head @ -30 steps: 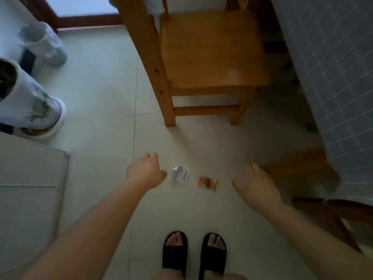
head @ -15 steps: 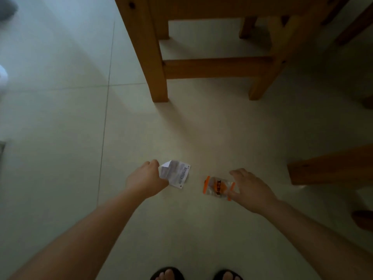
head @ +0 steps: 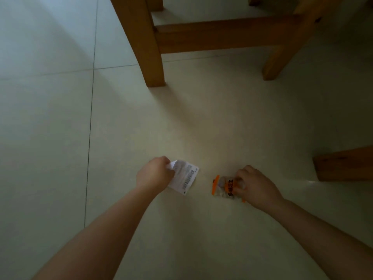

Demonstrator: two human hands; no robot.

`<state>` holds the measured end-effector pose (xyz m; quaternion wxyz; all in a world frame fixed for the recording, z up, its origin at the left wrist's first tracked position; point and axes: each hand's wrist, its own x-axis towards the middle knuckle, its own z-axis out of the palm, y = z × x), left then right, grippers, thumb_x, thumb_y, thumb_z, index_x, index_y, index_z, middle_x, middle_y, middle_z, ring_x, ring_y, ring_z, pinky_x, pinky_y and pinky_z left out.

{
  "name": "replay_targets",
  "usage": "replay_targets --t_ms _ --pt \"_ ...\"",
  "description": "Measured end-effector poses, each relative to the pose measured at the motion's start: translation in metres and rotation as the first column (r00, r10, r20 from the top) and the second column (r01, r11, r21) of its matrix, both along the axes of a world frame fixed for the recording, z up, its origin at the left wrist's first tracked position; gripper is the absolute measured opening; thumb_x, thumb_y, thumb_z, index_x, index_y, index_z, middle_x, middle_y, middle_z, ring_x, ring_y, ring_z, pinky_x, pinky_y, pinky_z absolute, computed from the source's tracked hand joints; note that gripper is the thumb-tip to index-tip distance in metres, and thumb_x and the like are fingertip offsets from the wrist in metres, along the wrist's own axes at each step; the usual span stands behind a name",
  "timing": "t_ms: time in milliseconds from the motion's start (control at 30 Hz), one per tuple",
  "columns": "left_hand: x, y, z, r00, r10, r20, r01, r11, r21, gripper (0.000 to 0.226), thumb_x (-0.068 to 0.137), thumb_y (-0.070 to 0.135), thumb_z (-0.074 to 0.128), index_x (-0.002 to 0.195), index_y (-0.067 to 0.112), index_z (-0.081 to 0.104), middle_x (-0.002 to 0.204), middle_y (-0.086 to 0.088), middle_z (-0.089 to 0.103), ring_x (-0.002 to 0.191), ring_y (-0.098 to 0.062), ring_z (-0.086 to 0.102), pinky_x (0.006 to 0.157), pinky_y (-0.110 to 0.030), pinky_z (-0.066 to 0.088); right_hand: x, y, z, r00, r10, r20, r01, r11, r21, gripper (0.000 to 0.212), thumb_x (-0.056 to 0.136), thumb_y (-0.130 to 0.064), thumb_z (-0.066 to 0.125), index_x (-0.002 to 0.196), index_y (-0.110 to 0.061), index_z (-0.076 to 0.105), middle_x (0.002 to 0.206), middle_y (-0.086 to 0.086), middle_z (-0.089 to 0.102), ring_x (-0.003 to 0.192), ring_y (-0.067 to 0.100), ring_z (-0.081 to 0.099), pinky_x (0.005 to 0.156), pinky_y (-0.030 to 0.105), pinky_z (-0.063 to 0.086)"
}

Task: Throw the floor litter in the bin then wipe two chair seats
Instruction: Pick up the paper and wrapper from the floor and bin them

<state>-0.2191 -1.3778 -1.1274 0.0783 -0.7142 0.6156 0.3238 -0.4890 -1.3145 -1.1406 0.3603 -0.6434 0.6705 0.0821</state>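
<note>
We are picking up both bits of litter at once: our left hand point(head: 154, 174) is pinching the corner of a white paper slip point(head: 184, 178), which is lifting at that edge, while our right hand point(head: 256, 188) is closing its grip on the clear, orange-edged wrapper point(head: 224, 186) lying on the tiled floor point(head: 60, 138). The two pieces are sitting near each other, just in front of the wooden chair's legs point(head: 149, 47). As we are judging it, we are only at the start: neither piece is binned yet, no bin is showing here, and both chair seats are waiting to be wiped.
</note>
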Motion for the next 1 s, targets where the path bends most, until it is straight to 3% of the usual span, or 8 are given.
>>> replay_targets --t_ms 100,167,400,600,733,1000 --pt "-0.005 -0.002 0.002 0.999 -0.038 0.012 0.038 0.999 -0.034 0.023 0.088 0.015 0.048 0.106 0.015 0.063 0.104 -0.012 0.067 0.094 -0.032 0.061 0.067 -0.032 0.043 -0.002 -0.003 0.008 0.996 -0.052 0.072 0.050 0.998 0.033 0.013 0.084 -0.025 0.070 0.087 -0.021 0.058 0.089 -0.004 0.052 0.081 0.018 0.055 0.065 0.031 0.040" --pt "-0.007 -0.005 0.010 0.999 -0.051 -0.016 0.051 0.998 -0.031 0.025 0.088 0.015 0.049 0.109 0.015 0.063 0.106 -0.012 0.067 0.096 -0.031 0.061 0.069 -0.031 0.044 -0.003 -0.007 0.019 0.993 -0.078 0.089 0.075 0.997 0.032 0.017 0.084 -0.024 0.070 0.081 -0.025 0.053 0.083 -0.006 0.053 0.077 0.016 0.053 0.061 0.030 0.035" --pt "0.004 -0.028 0.111 0.990 -0.038 -0.133 0.026 0.995 -0.094 0.024 0.086 0.015 0.055 0.108 0.015 0.064 0.104 -0.009 0.069 0.095 -0.029 0.061 0.072 -0.033 0.045 -0.005 -0.035 0.121 0.953 -0.248 0.172 0.260 0.965 -0.046 0.017 0.082 -0.024 0.074 0.079 -0.026 0.058 0.079 -0.004 0.068 0.074 0.016 0.063 0.066 0.033 0.047" --pt "0.023 -0.034 0.292 0.983 0.074 -0.167 -0.105 0.976 -0.189 0.017 0.085 0.019 0.057 0.099 0.018 0.067 0.092 -0.007 0.071 0.084 -0.027 0.062 0.068 -0.034 0.048 0.008 -0.058 0.292 0.892 -0.329 0.309 0.382 0.915 -0.129 0.026 0.081 -0.017 0.075 0.069 -0.027 0.055 0.067 -0.012 0.061 0.064 0.009 0.057 0.059 0.030 0.042" --pt "0.037 -0.032 0.435 0.975 0.108 -0.193 -0.155 0.957 -0.245 0.016 0.085 0.020 0.056 0.097 0.022 0.067 0.092 -0.003 0.070 0.082 -0.023 0.061 0.067 -0.033 0.046 0.019 -0.069 0.430 0.877 -0.300 0.375 0.378 0.913 -0.152 0.012 0.084 -0.017 0.075 0.082 -0.019 0.063 0.073 -0.008 0.061 0.069 0.016 0.057 0.060 0.031 0.042" --pt "0.061 -0.030 0.707 0.965 0.148 -0.217 -0.232 0.867 -0.441 0.013 0.085 0.020 0.058 0.094 0.023 0.066 0.087 0.001 0.069 0.076 -0.018 0.061 0.064 -0.030 0.043 0.041 -0.089 0.701 0.848 -0.199 0.491 0.355 0.901 -0.248 0.015 0.086 -0.025 0.074 0.094 -0.028 0.062 0.089 -0.014 0.064 0.081 0.004 0.060 0.072 0.029 0.052"
